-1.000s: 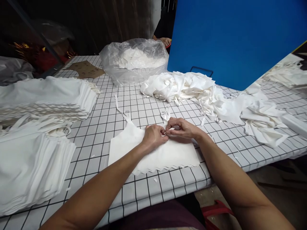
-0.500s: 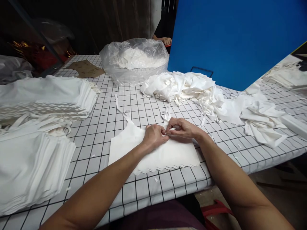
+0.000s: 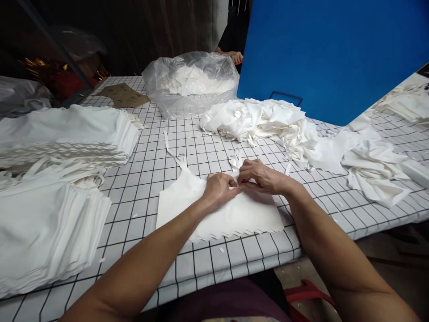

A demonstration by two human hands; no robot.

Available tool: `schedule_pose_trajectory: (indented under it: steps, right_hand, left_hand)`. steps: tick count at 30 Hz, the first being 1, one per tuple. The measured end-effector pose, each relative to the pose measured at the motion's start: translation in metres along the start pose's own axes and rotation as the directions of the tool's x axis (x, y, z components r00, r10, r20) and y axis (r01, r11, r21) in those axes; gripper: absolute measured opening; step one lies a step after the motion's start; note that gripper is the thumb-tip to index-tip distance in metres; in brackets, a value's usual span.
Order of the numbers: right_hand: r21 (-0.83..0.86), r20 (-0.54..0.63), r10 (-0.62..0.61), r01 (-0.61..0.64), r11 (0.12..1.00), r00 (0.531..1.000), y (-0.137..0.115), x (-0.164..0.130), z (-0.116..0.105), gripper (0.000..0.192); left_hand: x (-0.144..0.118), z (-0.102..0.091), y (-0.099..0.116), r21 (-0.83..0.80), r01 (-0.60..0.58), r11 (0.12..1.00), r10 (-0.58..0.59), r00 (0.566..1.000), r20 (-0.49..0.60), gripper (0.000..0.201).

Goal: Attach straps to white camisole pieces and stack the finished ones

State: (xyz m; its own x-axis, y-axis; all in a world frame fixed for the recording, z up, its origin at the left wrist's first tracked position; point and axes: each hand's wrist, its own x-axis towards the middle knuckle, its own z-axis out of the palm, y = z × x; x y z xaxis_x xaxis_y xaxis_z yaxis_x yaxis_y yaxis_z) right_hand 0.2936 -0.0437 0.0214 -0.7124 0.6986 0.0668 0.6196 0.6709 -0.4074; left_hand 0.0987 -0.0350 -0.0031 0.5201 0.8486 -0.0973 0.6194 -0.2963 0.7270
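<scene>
my left hand (image 3: 219,190) and right hand (image 3: 261,176) meet fingertip to fingertip, both pinched shut on strap (image 3: 236,162) at top edge of white fabric piece (image 3: 221,210), lying flat on grid-pattern table (image 3: 150,161) before me.

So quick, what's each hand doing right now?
Left hand: closed, pinching the strap end of the white fabric piece.
Right hand: closed, pinching the same strap end.

Both forearms are bare, with no sleeves in view. The left hand (image 3: 219,190) and right hand (image 3: 261,176) wear no gloves. Dark maroon clothing (image 3: 221,302) covers the lap.
</scene>
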Motion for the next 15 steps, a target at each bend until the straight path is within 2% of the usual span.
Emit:
schedule_pose_trajectory:
  steps: [5, 10, 15]
  right_hand:
    - [-0.205, 0.113, -0.05, 0.073, 0.976, 0.992, -0.007, 0.009, -0.008, 0.019]
    - [-0.313, 0.267, 0.047, 0.041, 0.949, 0.963, -0.014, 0.025, -0.02, 0.021]
    - [-0.388, 0.344, 0.099, 0.045, 0.92, 0.934, -0.023, 0.038, -0.027, 0.022]
  left_hand:
    - [0.001, -0.003, 0.001, 0.016, -0.017, 1.0, 0.017, 0.999, 0.042, 0.017]
    - [0.001, -0.004, 0.001, 0.026, -0.039, 0.999, 0.037, 0.997, 0.062, 0.013]
    - [-0.001, -0.004, 0.0, 0.036, -0.056, 0.998, 0.055, 0.998, 0.038, 0.014]
